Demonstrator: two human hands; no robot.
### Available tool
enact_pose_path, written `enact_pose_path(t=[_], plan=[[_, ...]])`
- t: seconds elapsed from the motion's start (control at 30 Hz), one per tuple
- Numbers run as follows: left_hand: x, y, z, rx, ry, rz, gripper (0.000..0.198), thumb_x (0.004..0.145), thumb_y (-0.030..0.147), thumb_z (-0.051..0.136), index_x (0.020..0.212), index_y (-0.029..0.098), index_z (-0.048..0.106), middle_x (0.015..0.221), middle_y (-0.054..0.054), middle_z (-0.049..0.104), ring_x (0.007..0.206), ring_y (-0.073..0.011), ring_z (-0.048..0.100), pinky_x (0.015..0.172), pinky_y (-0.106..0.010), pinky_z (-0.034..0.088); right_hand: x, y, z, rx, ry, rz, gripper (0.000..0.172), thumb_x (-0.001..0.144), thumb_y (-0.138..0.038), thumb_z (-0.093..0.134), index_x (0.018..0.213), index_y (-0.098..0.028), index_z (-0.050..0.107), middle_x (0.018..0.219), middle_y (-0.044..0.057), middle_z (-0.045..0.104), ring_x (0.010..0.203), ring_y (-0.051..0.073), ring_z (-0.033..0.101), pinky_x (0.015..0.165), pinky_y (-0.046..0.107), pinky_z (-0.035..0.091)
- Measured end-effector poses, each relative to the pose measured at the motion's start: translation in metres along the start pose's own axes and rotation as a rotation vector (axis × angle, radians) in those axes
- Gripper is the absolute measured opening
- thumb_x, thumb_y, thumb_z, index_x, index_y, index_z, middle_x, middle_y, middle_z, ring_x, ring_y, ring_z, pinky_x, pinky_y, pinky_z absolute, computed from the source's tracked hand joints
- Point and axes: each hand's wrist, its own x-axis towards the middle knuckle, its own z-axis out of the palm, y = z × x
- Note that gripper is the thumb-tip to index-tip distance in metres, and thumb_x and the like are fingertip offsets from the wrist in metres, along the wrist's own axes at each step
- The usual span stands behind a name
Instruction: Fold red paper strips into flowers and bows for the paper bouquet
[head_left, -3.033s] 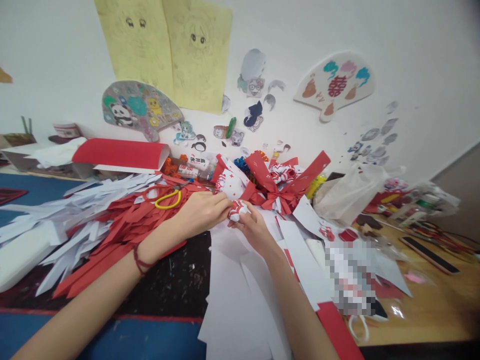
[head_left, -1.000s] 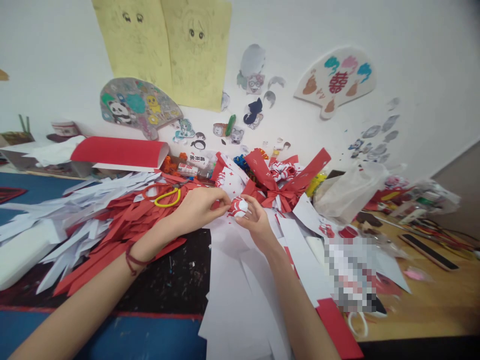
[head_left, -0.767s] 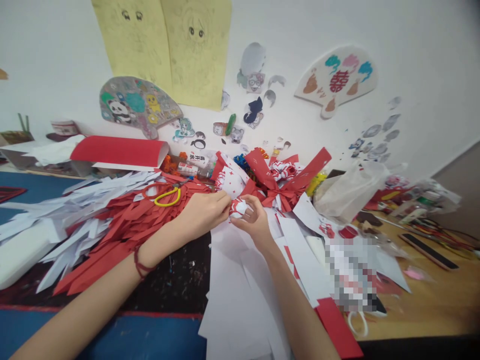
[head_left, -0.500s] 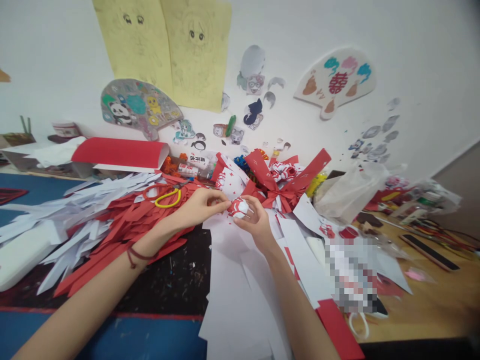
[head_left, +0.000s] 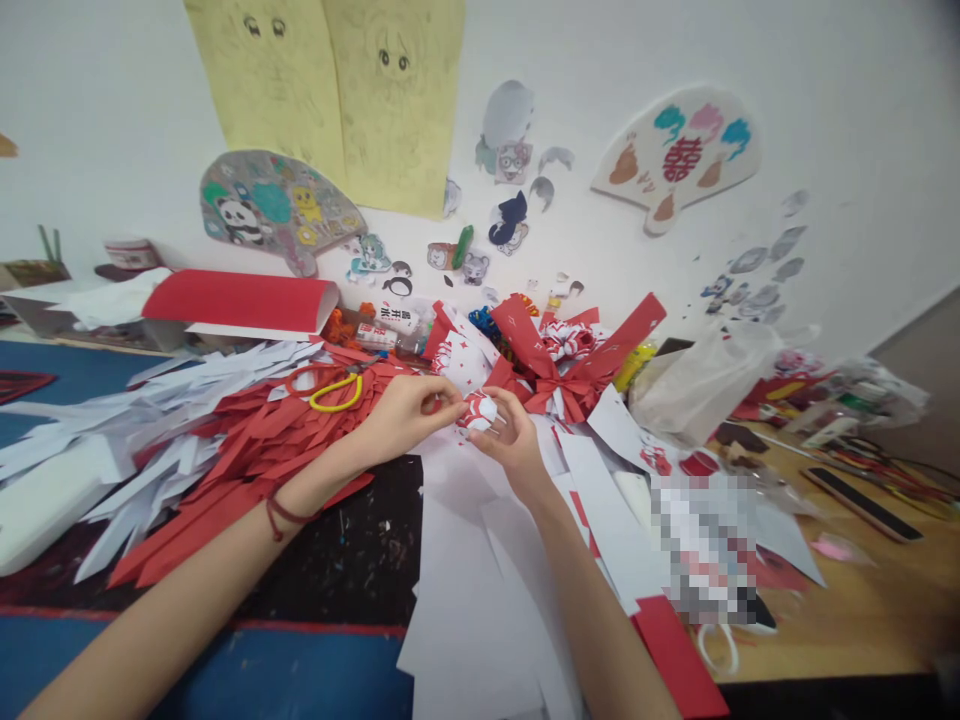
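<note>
A small red-and-white folded paper ball [head_left: 478, 411] is held up between my hands, above white paper sheets [head_left: 472, 560]. My right hand [head_left: 517, 445] is closed around its right side, thumb in front and fingers behind. From the left, my left hand [head_left: 416, 410] pinches at the ball's edge with thumb and forefinger; the exact spot they grip is too small to make out. Just behind the ball stand larger red-and-white paper pieces [head_left: 574, 365] with folded flaps. Scissors with red and yellow handles [head_left: 336, 390] lie left of my left hand.
Piles of white paper strips [head_left: 180, 400] and red paper strips [head_left: 262, 440] cover the left side. A curved red sheet [head_left: 240, 300] lies at the back. On the right are a plastic bag [head_left: 697, 385], a black phone-like slab [head_left: 862, 503] and a red card [head_left: 679, 655].
The ball has turned slightly in my fingers, showing more of its striped side. Both hands keep nearly the same place, and the camera view has shifted a little.
</note>
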Motion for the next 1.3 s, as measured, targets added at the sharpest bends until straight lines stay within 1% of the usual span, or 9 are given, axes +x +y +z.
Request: enact_pose_path(t=[0.13, 0.3, 0.43, 0.57, 0.73, 0.83, 0.97, 1.07, 1.3], plan=[[-0.002, 0.003, 0.004, 0.131, 0.064, 0.086, 0.022, 0.089, 0.032, 0.055, 0.08, 0.014, 0.065, 0.071, 0.0, 0.063, 0.061, -0.0088, 0.05, 0.057, -0.019, 0.035, 0.0, 0.0, 0.001, 0.008, 0.005, 0.013, 0.056, 0.071, -0.025, 0.078, 0.121, -0.025, 0.052, 0.122, 0.007, 0.058, 0.102, 0.019, 0.062, 0.086, 0.031, 0.052], [0.0, 0.005, -0.001, 0.007, 0.117, 0.066, 0.025, 0.091, 0.035, 0.053, 0.087, 0.015, 0.068, 0.077, -0.001, 0.068, 0.061, -0.0094, 0.053, 0.056, -0.02, 0.038, 0.0, 0.0, 0.0, 0.089, -0.024, 0.027, 0.062, 0.075, -0.033, 0.075, 0.131, -0.024, 0.051, 0.126, 0.008, 0.059, 0.106, 0.022, 0.061, 0.091, 0.037, 0.05], [0.0, 0.013, -0.011, 0.056, 0.16, 0.147, 0.02, 0.091, 0.032, 0.056, 0.088, 0.016, 0.067, 0.078, -0.001, 0.067, 0.061, -0.0086, 0.052, 0.056, -0.02, 0.037, 0.001, -0.002, -0.001, 0.173, -0.086, 0.021, 0.068, 0.074, -0.041, 0.076, 0.134, -0.023, 0.049, 0.129, 0.009, 0.058, 0.107, 0.024, 0.06, 0.093, 0.04, 0.049], [-0.002, 0.021, -0.016, 0.181, 0.111, 0.249, 0.011, 0.089, 0.025, 0.058, 0.091, 0.017, 0.066, 0.083, 0.0, 0.067, 0.07, -0.0095, 0.056, 0.065, -0.021, 0.04, 0.001, -0.003, -0.002, 0.21, -0.117, 0.014, 0.069, 0.075, -0.039, 0.076, 0.136, -0.027, 0.045, 0.13, 0.009, 0.055, 0.106, 0.023, 0.06, 0.089, 0.039, 0.052], [-0.005, 0.021, -0.021, 0.31, 0.02, 0.311, 0.011, 0.091, 0.024, 0.055, 0.097, 0.021, 0.064, 0.092, 0.0, 0.067, 0.081, -0.0112, 0.061, 0.071, -0.022, 0.041, 0.001, -0.002, -0.004, 0.238, -0.141, 0.015, 0.056, 0.077, -0.04, 0.074, 0.126, -0.027, 0.051, 0.121, 0.008, 0.058, 0.097, 0.023, 0.063, 0.086, 0.043, 0.052], [-0.006, 0.021, -0.022, 0.4, -0.036, 0.363, 0.015, 0.093, 0.027, 0.052, 0.1, 0.022, 0.064, 0.098, -0.001, 0.066, 0.083, -0.0123, 0.062, 0.07, -0.022, 0.041, 0.0, -0.004, -0.003, 0.248, -0.157, 0.035, 0.052, 0.08, -0.041, 0.071, 0.126, -0.026, 0.052, 0.119, 0.008, 0.058, 0.098, 0.024, 0.062, 0.088, 0.045, 0.051], [-0.005, 0.023, -0.02, 0.556, -0.037, 0.419, 0.017, 0.094, 0.03, 0.05, 0.099, 0.021, 0.064, 0.097, -0.001, 0.067, 0.08, -0.0135, 0.062, 0.064, -0.024, 0.038, 0.0, -0.005, -0.001, 0.271, -0.162, 0.059, 0.051, 0.083, -0.044, 0.066, 0.129, -0.026, 0.051, 0.117, 0.007, 0.06, 0.093, 0.021, 0.062, 0.086, 0.044, 0.053], [-0.005, 0.024, -0.018, 0.595, -0.037, 0.42, 0.019, 0.094, 0.031, 0.049, 0.097, 0.021, 0.065, 0.094, -0.001, 0.067, 0.079, -0.0136, 0.063, 0.063, -0.024, 0.038, 0.001, -0.002, -0.001, 0.265, -0.157, 0.08, 0.046, 0.085, -0.048, 0.062, 0.124, -0.023, 0.055, 0.113, 0.008, 0.061, 0.091, 0.02, 0.062, 0.083, 0.041, 0.054], [-0.005, 0.021, -0.021, 0.501, -0.041, 0.347, 0.02, 0.095, 0.028, 0.047, 0.098, 0.021, 0.065, 0.095, -0.001, 0.068, 0.081, -0.012, 0.063, 0.065, -0.023, 0.039, -0.001, 0.001, -0.001, 0.227, -0.216, 0.154, 0.043, 0.091, -0.057, 0.048, 0.101, -0.018, 0.063, 0.089, 0.007, 0.065, 0.075, 0.018, 0.064, 0.073, 0.036, 0.053]])
